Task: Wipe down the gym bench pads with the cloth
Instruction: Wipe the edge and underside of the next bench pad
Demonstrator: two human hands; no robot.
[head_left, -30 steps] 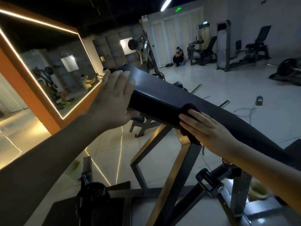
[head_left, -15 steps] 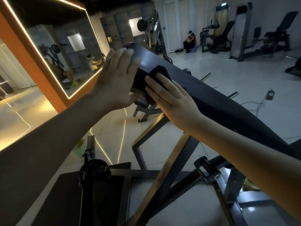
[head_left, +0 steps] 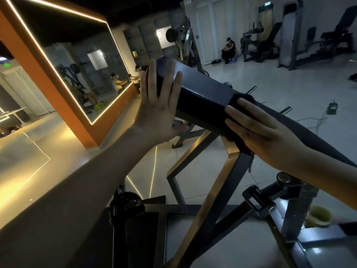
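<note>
The left hand [head_left: 158, 107] lay flat, fingers straight and slightly spread, against the upper end of the slanted black pad [head_left: 202, 89]. The right hand [head_left: 266, 136], fingers also straight and holding nothing in a grip, pressed the dark cloth [head_left: 244, 98] onto the pad's near side. The cloth lay folded over the pad's edge, above the metal frame [head_left: 210, 192].

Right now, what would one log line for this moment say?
step: pad wipe | left hand: flat, bracing bench pad end | right hand: flat, pressing dark cloth on pad side
</note>
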